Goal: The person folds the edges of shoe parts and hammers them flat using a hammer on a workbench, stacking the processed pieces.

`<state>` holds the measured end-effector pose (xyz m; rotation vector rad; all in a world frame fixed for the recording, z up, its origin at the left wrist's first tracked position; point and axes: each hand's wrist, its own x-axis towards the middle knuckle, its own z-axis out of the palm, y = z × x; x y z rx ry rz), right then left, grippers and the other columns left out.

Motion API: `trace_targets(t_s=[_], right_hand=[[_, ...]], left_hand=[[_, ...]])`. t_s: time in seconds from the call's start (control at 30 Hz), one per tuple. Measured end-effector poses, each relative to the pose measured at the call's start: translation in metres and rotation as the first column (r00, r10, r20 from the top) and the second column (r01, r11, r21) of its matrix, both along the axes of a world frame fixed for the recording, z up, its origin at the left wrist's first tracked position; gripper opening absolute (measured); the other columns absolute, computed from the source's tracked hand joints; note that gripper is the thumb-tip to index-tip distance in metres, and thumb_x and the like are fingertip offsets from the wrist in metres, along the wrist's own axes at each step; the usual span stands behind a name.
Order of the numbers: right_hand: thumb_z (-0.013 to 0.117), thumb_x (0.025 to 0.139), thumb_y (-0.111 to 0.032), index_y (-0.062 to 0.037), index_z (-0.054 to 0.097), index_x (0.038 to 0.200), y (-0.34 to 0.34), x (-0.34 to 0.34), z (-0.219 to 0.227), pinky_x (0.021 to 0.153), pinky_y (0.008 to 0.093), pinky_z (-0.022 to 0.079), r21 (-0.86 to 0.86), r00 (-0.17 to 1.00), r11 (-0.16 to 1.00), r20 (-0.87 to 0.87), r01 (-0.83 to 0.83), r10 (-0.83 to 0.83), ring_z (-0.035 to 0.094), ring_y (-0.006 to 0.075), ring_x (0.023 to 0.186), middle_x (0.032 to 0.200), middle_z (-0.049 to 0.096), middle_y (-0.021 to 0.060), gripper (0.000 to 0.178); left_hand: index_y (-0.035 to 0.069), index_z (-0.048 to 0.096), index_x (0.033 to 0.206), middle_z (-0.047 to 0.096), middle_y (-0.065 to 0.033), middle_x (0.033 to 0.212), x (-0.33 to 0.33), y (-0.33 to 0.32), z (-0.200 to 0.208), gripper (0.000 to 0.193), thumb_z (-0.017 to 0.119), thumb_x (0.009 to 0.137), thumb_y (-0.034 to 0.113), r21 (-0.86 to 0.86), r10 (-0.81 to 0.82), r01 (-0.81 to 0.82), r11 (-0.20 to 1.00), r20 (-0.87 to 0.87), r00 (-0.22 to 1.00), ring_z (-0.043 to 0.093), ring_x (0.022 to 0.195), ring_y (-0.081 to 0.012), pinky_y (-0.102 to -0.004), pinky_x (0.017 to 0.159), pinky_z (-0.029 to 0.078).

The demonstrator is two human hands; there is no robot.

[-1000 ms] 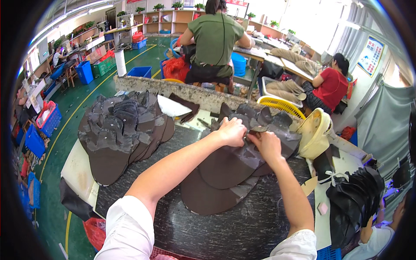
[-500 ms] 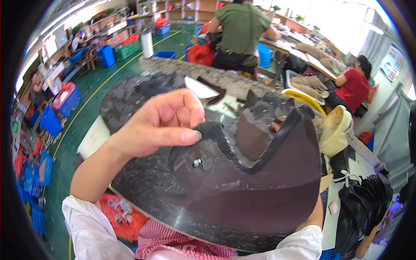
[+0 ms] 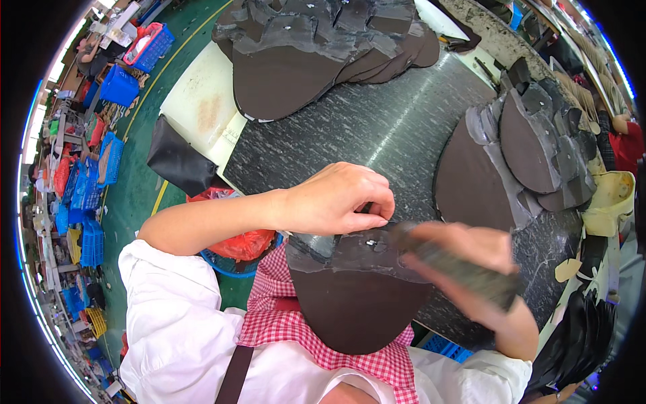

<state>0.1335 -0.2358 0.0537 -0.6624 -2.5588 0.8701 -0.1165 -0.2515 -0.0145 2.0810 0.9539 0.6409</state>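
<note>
A dark brown leather piece (image 3: 363,303) with a rounded lower edge and a black-grey upper band lies at the table's near edge, overhanging toward my apron. My left hand (image 3: 340,198) pinches its upper edge between thumb and curled fingers. In my right hand (image 3: 481,242) is a long, dark, mottled tool (image 3: 471,273), smeared by motion. The tool's near end is over or against the band's right side; contact cannot be made out. A small pale mark sits on the band between my hands.
Overlapping brown pieces (image 3: 282,84) lie at the far left of the speckled black tabletop (image 3: 363,128). Another pile (image 3: 471,175) is on the right, beside a pale yellow container (image 3: 609,202). Black pieces (image 3: 572,337) hang at lower right. A red bag (image 3: 242,246) sits below the table's left edge.
The view has tipped downward. The leather piece, held up before, is now low at the table edge. My right hand, mostly hidden earlier, now shows with the dark tool.
</note>
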Motion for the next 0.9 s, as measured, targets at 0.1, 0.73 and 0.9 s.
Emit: trace_targets(t_s=[0.1,0.73,0.9], right_hand=[[0.069,0.074,-0.018,-0.0063,0.058,0.113,-0.018,-0.012,-0.018,0.054,0.0381,0.048,0.011,0.975,0.994,0.195,-0.109,0.104,0.062,0.0245,0.057,0.071,0.055,0.0062,0.043],[0.071,0.073,-0.016,-0.0023,0.067,0.109,-0.033,0.014,-0.022,0.048,0.0325,0.046,0.040,0.973,0.983,0.140,0.181,-0.185,0.060,0.0199,0.051,0.067,0.059,0.0053,0.038],[0.077,0.075,-0.011,-0.0029,0.067,0.106,-0.024,0.010,-0.001,0.056,0.0318,0.049,-0.038,0.950,0.957,0.140,0.288,-0.280,0.065,0.0236,0.060,0.076,0.065,0.0098,0.034]], left_hand=[[0.006,0.066,0.088,0.059,-0.0034,0.078,0.002,0.003,-0.002,0.010,0.070,0.084,0.014,0.023,-0.053,0.053,0.998,0.001,0.999,0.058,0.074,-0.0223,-0.0355,0.064,0.048],[0.001,0.066,0.094,0.063,-0.0080,0.096,0.000,0.025,-0.011,0.021,0.071,0.076,0.011,0.575,-0.349,0.359,0.735,-0.132,0.928,0.062,0.083,-0.0232,-0.0335,0.067,0.052],[-0.005,0.067,0.092,0.062,-0.0104,0.097,-0.001,0.023,-0.012,0.022,0.068,0.076,0.009,0.678,-0.394,0.442,0.588,-0.237,0.888,0.062,0.082,-0.0205,-0.0322,0.073,0.055]])
